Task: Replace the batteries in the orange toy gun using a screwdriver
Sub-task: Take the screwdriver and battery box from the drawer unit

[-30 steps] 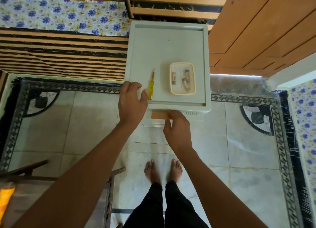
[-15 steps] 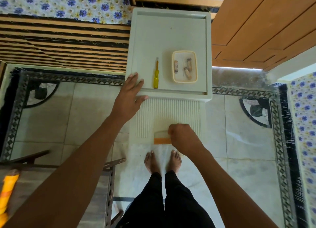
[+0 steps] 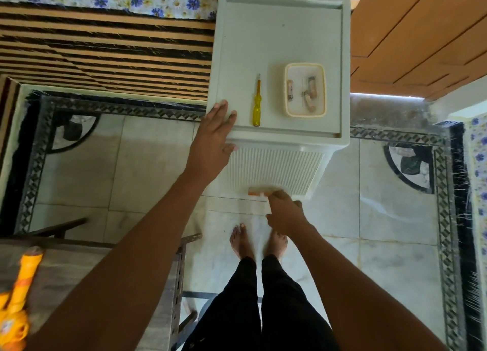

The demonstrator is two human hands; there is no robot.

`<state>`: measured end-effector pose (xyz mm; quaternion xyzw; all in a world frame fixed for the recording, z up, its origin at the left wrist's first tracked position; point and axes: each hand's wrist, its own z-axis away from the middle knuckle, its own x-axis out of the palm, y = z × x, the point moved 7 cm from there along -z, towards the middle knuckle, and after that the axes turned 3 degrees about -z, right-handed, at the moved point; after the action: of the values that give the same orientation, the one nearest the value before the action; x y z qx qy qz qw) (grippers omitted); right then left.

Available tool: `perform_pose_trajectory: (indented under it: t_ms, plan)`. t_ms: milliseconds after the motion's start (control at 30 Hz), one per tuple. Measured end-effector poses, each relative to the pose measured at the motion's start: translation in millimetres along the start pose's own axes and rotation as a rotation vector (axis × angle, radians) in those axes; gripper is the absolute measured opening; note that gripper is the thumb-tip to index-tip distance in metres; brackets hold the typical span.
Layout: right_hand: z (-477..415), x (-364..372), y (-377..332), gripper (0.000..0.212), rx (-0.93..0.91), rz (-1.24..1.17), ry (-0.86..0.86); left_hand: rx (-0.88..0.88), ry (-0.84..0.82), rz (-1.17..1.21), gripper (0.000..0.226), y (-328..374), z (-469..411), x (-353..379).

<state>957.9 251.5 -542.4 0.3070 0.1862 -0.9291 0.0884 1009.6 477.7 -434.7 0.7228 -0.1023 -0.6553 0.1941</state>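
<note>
The orange toy gun (image 3: 16,302) lies on a grey wooden table (image 3: 87,277) at the lower left, partly cut off by the frame edge. A yellow-handled screwdriver (image 3: 256,105) and a cream tray (image 3: 287,87) holding loose batteries (image 3: 308,92) sit on top of a white plastic cabinet (image 3: 279,34). My left hand (image 3: 214,137) rests flat on the cabinet's front left corner. My right hand (image 3: 286,211), blurred, has its fingers curled at the right end of the orange handle (image 3: 257,191) at the bottom of the ribbed front panel (image 3: 274,167).
My bare feet (image 3: 257,241) stand on the marble floor just before the cabinet. A striped bed frame (image 3: 105,47) lies to the left and a wooden door (image 3: 421,34) to the right. The floor's patterned border (image 3: 445,205) runs along the right.
My left hand went from gripping the cabinet's front edge to lying flat. My right hand moved down with the orange handle, and the ribbed front panel has come into view.
</note>
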Motion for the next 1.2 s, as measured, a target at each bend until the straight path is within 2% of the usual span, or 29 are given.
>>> perform_pose_trajectory:
  t_ms: [67, 167, 233, 300, 367, 433, 567, 633, 733, 833, 900, 933, 1033, 1067, 1200]
  plan:
    - [-21, -13, 1, 0.04, 0.036, 0.01, 0.028, 0.03, 0.055, -0.088, 0.076, -1, 1, 1]
    - [-45, -35, 2, 0.055, 0.107, -0.141, 0.101, 0.089, 0.161, -0.186, 0.079, -1, 2, 2]
    - [-58, -46, 10, 0.055, 0.202, -0.315, 0.21, 0.113, 0.194, -0.235, 0.082, -4, 3, 6]
    - [-65, -51, 25, 0.054, 0.352, -0.621, 0.336, 0.134, 0.196, -0.268, 0.083, -6, 4, 10]
    - [-68, -50, 35, 0.074, 0.494, -0.977, 0.416, 0.138, 0.195, -0.293, 0.083, -8, 3, 13]
    - [-70, -48, 41, 0.099, 0.583, -1.222, 0.48, 0.137, 0.207, -0.302, 0.081, -10, 3, 14]
    - [-81, -46, 39, 0.128, 0.609, -1.362, 0.453, 0.133, 0.224, -0.301, 0.078, -10, 4, 16]
    - [-80, -45, 39, 0.12, 0.567, -1.421, 0.441, 0.129, 0.22, -0.298, 0.077, -10, 4, 16]
    - [-74, -45, 40, 0.09, 0.51, -1.467, 0.421, 0.12, 0.198, -0.309, 0.08, -9, 4, 16]
    - [-60, -48, 46, 0.093, 0.502, -1.376, 0.395, 0.1, 0.176, -0.3, 0.077, -5, 4, 12]
    - [-50, -51, 57, 0.094, 0.497, -1.301, 0.452, 0.075, 0.143, -0.272, 0.073, 4, 3, 3]
    - [-47, -52, 63, 0.084, 0.479, -1.277, 0.488, 0.059, 0.108, -0.251, 0.073, 7, 3, 0]
    - [-14, -80, 56, 0.022, 0.393, -1.202, 0.556, -0.008, 0.021, -0.17, 0.081, 16, 4, -10]
    - [-1, -90, 50, 0.012, 0.355, -1.204, 0.586, -0.035, 0.011, -0.131, 0.081, 16, 5, -12]
    - [42, -138, 29, 0.009, 0.242, -1.234, 0.708, -0.209, -0.001, 0.051, 0.069, 20, -5, -23]
